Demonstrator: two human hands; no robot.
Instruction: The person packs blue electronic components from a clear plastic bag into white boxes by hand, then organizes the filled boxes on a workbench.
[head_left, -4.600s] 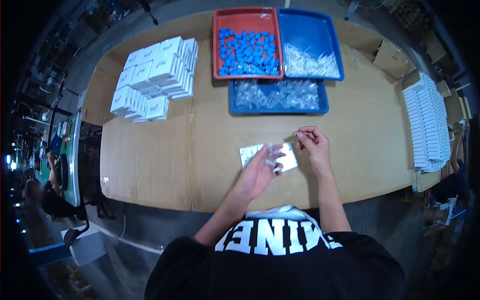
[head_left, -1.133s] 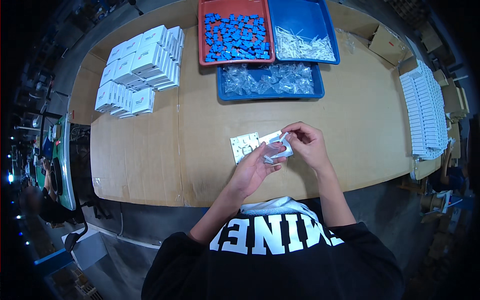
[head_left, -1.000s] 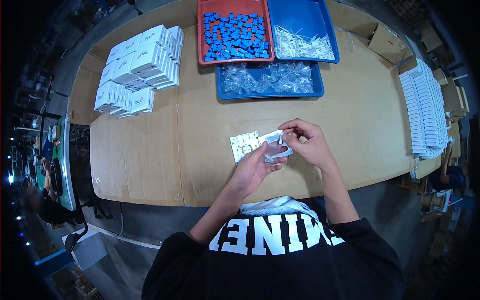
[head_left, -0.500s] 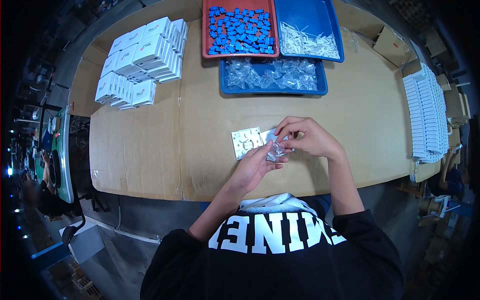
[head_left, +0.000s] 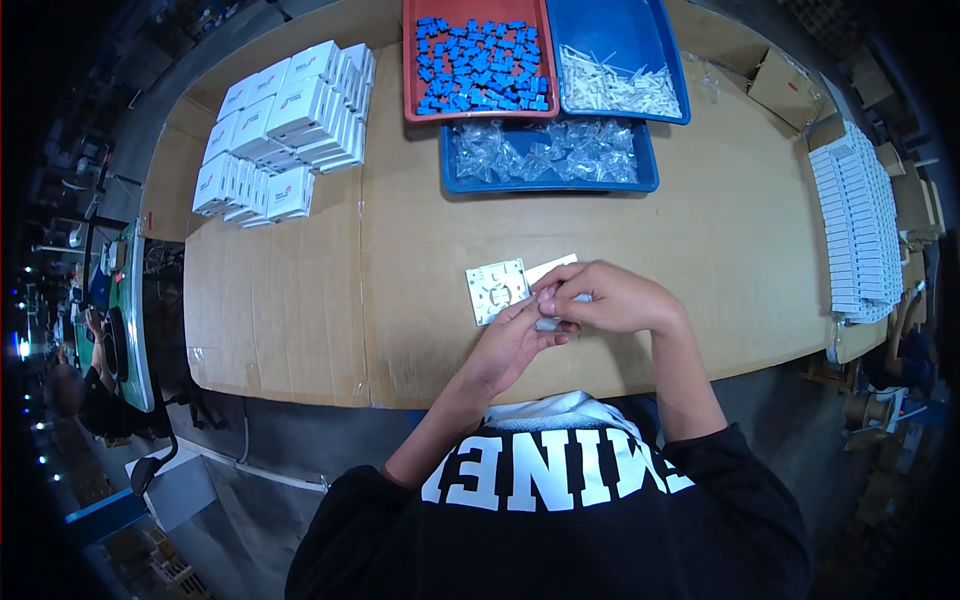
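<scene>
Close together over the near middle of the table, my left hand [head_left: 508, 350] and my right hand [head_left: 622, 300] are both closed on a small clear plastic bag [head_left: 547, 324]. Only a little of the bag shows between my fingers, and what is inside it cannot be made out. Just left of my fingertips lies a white plastic plate [head_left: 494, 288] with cutouts, flat on the cardboard-covered table. A second flat white piece [head_left: 552, 268] sits beside it, partly hidden under my right hand.
A red tray [head_left: 408, 85] of small blue parts and a blue tray [head_left: 640, 15] of white slender pieces stand at the back. Before them is a blue tray [head_left: 550, 186] of clear bags. White boxes [head_left: 300, 105] are stacked at left; more white stacks [head_left: 855, 225] stand at right.
My right hand has come down over the bag, its fingers now closer against my left fingertips. Less of the bag shows. The plate and the trays stay in place.
</scene>
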